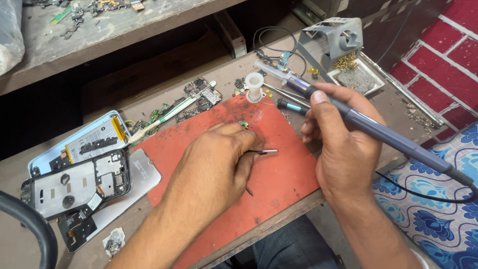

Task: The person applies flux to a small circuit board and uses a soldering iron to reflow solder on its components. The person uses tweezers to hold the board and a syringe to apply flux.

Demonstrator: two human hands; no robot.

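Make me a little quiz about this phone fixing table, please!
1. True or false: the right hand holds a soldering iron.
2. What colour is the mat under the hands? A) blue B) red C) yellow
3. Which thin metal tool does the left hand hold?

Key:
1. True; its tip points at the mat's far edge.
2. B, red.
3. Tweezers, their tips just above the mat, near a tiny green part. The opened phone lies to the left of the mat.
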